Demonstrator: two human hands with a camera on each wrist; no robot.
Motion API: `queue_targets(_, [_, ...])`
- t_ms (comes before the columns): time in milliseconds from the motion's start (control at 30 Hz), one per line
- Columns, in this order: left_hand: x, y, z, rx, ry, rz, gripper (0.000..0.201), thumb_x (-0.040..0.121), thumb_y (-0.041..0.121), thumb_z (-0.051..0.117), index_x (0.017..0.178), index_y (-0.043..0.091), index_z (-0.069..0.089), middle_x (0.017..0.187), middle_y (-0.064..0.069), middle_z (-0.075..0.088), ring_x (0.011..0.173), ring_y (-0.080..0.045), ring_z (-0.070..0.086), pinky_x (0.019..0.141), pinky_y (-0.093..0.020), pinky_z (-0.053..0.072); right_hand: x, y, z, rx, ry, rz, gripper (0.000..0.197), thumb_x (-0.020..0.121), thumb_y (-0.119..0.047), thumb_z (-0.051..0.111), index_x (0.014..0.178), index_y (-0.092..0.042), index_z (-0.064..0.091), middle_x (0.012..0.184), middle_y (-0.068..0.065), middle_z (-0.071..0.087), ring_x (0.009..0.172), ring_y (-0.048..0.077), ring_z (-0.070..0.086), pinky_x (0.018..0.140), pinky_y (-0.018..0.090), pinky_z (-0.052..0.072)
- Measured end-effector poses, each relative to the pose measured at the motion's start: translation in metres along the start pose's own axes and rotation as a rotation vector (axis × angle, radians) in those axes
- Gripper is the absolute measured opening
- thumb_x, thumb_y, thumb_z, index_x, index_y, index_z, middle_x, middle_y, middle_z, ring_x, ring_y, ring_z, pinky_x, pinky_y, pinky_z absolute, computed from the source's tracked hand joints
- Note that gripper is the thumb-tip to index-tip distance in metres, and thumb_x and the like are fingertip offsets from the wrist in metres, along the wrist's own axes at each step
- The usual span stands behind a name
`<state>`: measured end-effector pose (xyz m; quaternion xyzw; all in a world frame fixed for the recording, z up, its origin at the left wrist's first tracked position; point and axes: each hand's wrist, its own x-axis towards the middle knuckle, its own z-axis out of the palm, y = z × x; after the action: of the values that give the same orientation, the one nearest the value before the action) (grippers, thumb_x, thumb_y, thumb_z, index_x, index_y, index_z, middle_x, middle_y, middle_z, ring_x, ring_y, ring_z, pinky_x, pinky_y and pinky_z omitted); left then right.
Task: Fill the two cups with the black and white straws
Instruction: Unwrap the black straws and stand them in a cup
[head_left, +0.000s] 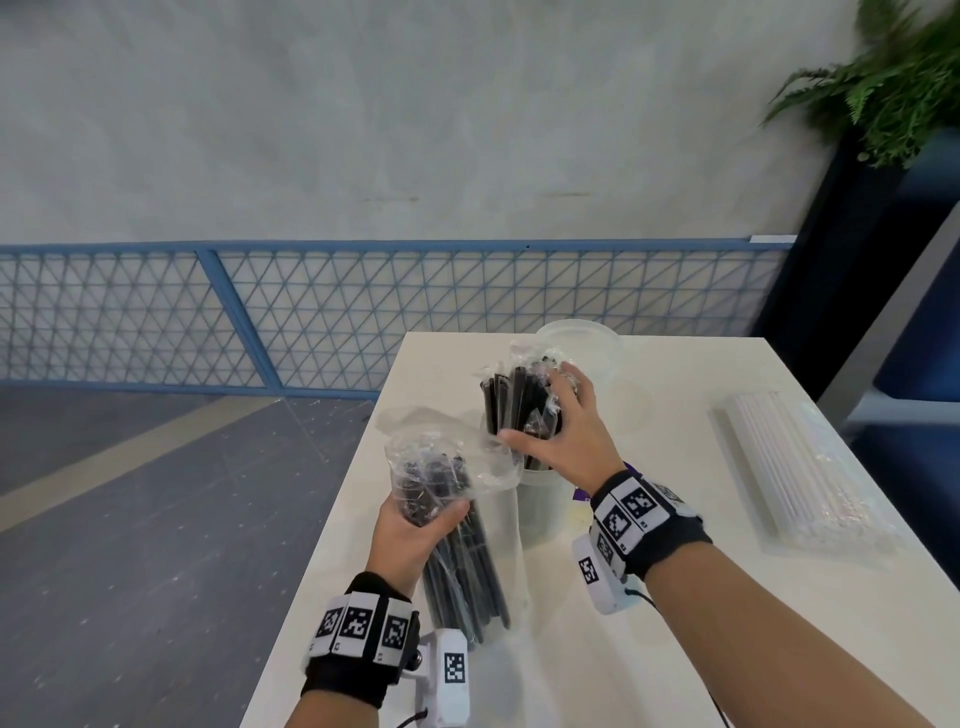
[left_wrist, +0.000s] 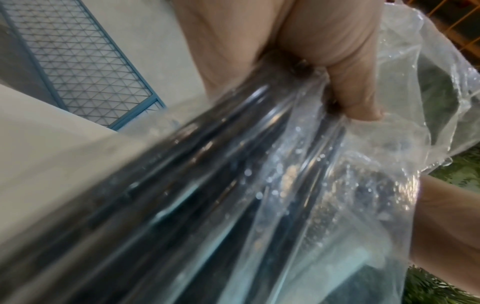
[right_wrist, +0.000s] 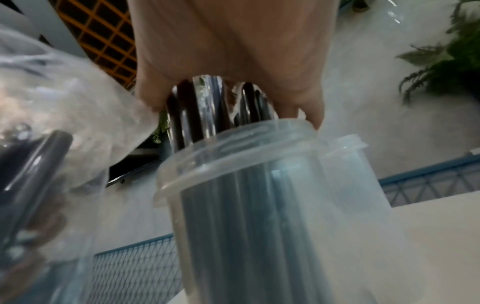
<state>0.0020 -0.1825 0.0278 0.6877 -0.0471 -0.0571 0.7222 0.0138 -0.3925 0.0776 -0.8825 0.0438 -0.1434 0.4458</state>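
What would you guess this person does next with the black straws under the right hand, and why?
Probably the right hand lets go of the black straws it grips. They already stand in the near cup, with their tops sticking out above its rim. The left hand holds the bag with more black straws, so a further bunch likely follows. The white straws lie unopened.

wall (head_left: 415, 130): pale grey | blue mesh fence (head_left: 311, 312) | floor (head_left: 130, 493): grey | white table (head_left: 675, 649) | fern (head_left: 893, 78)
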Motion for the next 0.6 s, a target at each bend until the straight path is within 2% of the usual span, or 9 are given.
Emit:
queue_targets(67, [0.000, -0.001, -0.001, 0.024, 0.002, -0.008, 0.036, 0.066, 0.013, 0.076, 0.100, 0.010, 0.064, 0.094, -0.005, 0.072, 0.088, -0.017, 0.069, 0.082, -0.031, 0.052, 0.003, 0.002, 0.002, -0.041, -0.006, -0.018, 0.093, 0.064, -0.041, 0.081, 0.140, -0.020, 0.032, 0.147, 0.003, 0.019, 0.131, 0.022, 0.037, 0.112, 0.044, 0.032])
queue_targets(100, [0.000, -0.001, -0.001, 0.030, 0.004, -0.013, 0.031, 0.068, 0.009, 0.075, 0.098, 0.011, 0.064, 0.092, -0.005, 0.072, 0.085, -0.016, 0.069, 0.081, -0.031, 0.052, 0.003, 0.004, 0.003, -0.069, 0.016, -0.032, 0.088, 0.064, -0.032, 0.082, 0.137, -0.015, 0.036, 0.145, 0.005, 0.022, 0.126, 0.023, 0.043, 0.110, 0.037, 0.035])
queue_targets(167, [-0.001, -0.002, -0.002, 0.028, 0.000, -0.022, 0.027, 0.070, 0.006, 0.074, 0.094, 0.012, 0.064, 0.089, -0.005, 0.072, 0.080, -0.014, 0.069, 0.080, -0.032, 0.052, 0.004, 0.005, 0.004, -0.067, 0.086, -0.045, 0.070, 0.067, -0.015, 0.081, 0.127, -0.007, 0.047, 0.140, 0.006, 0.029, 0.112, 0.021, 0.051, 0.100, 0.016, 0.035])
queue_targets(200, [-0.001, -0.002, -0.002, 0.026, -0.001, -0.023, 0.026, 0.070, 0.006, 0.073, 0.094, 0.011, 0.064, 0.089, -0.006, 0.072, 0.079, -0.014, 0.070, 0.079, -0.033, 0.052, 0.003, 0.003, 0.005, -0.045, 0.113, -0.044, 0.060, 0.068, -0.008, 0.079, 0.121, -0.004, 0.050, 0.136, 0.006, 0.032, 0.106, 0.018, 0.051, 0.096, 0.011, 0.034])
queue_targets(300, [-0.001, -0.002, -0.003, 0.026, 0.006, -0.008, 0.027, 0.069, 0.007, 0.074, 0.093, 0.012, 0.064, 0.090, -0.007, 0.071, 0.084, -0.020, 0.069, 0.081, -0.034, 0.052, 0.007, -0.004, 0.003, 0.010, 0.206, -0.072, 0.040, 0.070, 0.002, 0.072, 0.107, -0.001, 0.056, 0.123, 0.009, 0.046, 0.100, 0.017, 0.052, 0.097, 0.023, 0.041])
queue_targets(400, [0.000, -0.002, -0.005, 0.014, 0.012, -0.007, 0.030, 0.065, 0.011, 0.076, 0.092, 0.013, 0.064, 0.090, -0.006, 0.072, 0.086, -0.020, 0.069, 0.082, -0.034, 0.052, 0.012, -0.013, -0.003, 0.019, 0.243, -0.123, 0.041, 0.071, 0.002, 0.071, 0.109, 0.000, 0.055, 0.117, 0.011, 0.050, 0.098, 0.019, 0.053, 0.092, 0.020, 0.040])
queue_targets(500, [0.000, -0.003, -0.005, 0.022, 0.003, 0.002, 0.033, 0.062, 0.012, 0.077, 0.092, 0.017, 0.063, 0.090, -0.003, 0.072, 0.083, -0.015, 0.069, 0.078, -0.028, 0.053, 0.011, -0.017, -0.009, 0.048, 0.165, -0.099, 0.061, 0.072, -0.012, 0.076, 0.126, -0.012, 0.047, 0.130, 0.009, 0.040, 0.112, 0.017, 0.047, 0.101, 0.022, 0.036])
queue_targets(533, [0.000, -0.004, -0.005, 0.032, -0.004, 0.004, 0.034, 0.062, 0.011, 0.077, 0.092, 0.017, 0.062, 0.089, -0.002, 0.071, 0.081, -0.011, 0.069, 0.075, -0.024, 0.053, 0.007, -0.019, -0.012, 0.078, 0.213, -0.082, 0.068, 0.074, -0.021, 0.076, 0.132, -0.016, 0.041, 0.135, 0.008, 0.036, 0.117, 0.014, 0.043, 0.102, 0.020, 0.032])
queue_targets(600, [0.000, -0.005, -0.004, 0.048, -0.020, 0.006, 0.034, 0.066, 0.004, 0.076, 0.092, 0.019, 0.061, 0.088, 0.000, 0.071, 0.076, -0.005, 0.069, 0.068, -0.017, 0.053, -0.005, -0.029, -0.019, 0.122, 0.461, -0.153, 0.063, 0.080, -0.031, 0.070, 0.133, -0.017, 0.039, 0.134, 0.008, 0.037, 0.121, 0.013, 0.039, 0.103, 0.022, 0.031])
